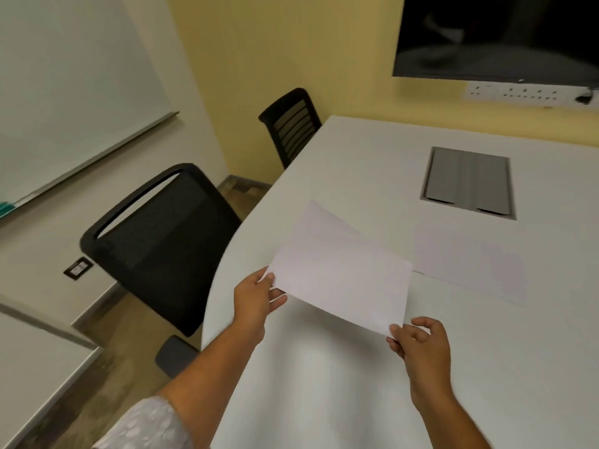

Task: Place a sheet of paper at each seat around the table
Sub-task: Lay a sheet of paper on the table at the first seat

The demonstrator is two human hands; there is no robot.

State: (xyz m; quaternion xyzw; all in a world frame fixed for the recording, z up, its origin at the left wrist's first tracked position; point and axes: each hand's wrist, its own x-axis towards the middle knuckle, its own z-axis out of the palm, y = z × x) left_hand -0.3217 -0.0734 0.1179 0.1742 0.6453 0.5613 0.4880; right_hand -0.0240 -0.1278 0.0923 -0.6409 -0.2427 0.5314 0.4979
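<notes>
Your left hand pinches the near-left corner of the sheet of paper and your right hand pinches its near-right corner, holding it raised above the white table at centre frame. Another sheet lies flat just right of it, and a black chair stands at the table's left edge.

My one view is head-worn, looking forward and down across the white table at close range; it faces the yellow wall filling the upper frame.
</notes>
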